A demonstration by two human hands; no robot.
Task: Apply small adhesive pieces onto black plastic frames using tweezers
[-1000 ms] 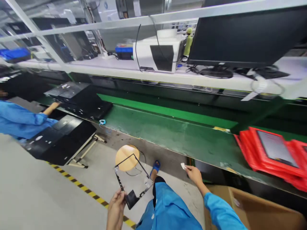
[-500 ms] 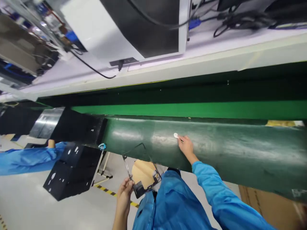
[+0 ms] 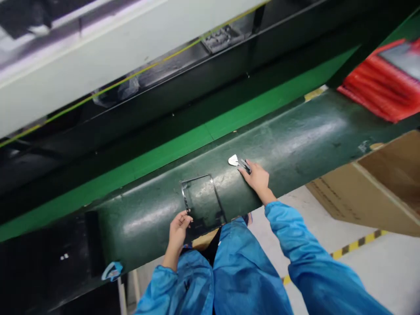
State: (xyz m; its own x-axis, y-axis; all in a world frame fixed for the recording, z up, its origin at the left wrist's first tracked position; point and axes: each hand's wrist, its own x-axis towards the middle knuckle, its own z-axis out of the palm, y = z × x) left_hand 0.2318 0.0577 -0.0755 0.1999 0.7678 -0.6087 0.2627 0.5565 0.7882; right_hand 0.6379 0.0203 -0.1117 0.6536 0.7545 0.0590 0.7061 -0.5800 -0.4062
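Note:
My left hand [image 3: 179, 227] pinches the left side of a thin black rectangular frame [image 3: 215, 192]. That frame is tilted over the near edge of the green bench [image 3: 147, 214], its darker lower end close to my lap. Whether its far end touches the bench I cannot tell. Farther right, my right hand [image 3: 259, 178] is closed on a small tool with a white rounded tip [image 3: 233, 160] and a grey metallic shaft, low over the bench top. The fingers partly hide the shaft, and its exact kind is unclear.
A blue-and-white ring-shaped thing [image 3: 112, 271] sits at the bench's near left edge, beside a black surface [image 3: 42, 262]. Red plastic-wrapped goods [image 3: 383, 83] lie at the far right. Below them stands an open cardboard box [image 3: 361, 192]. A white shelf edge [image 3: 98, 52] runs behind.
The view has swung right, bringing in the red goods and more of the box. My left hand has raised the black frame from before my lap to over the bench. More of the tool shows.

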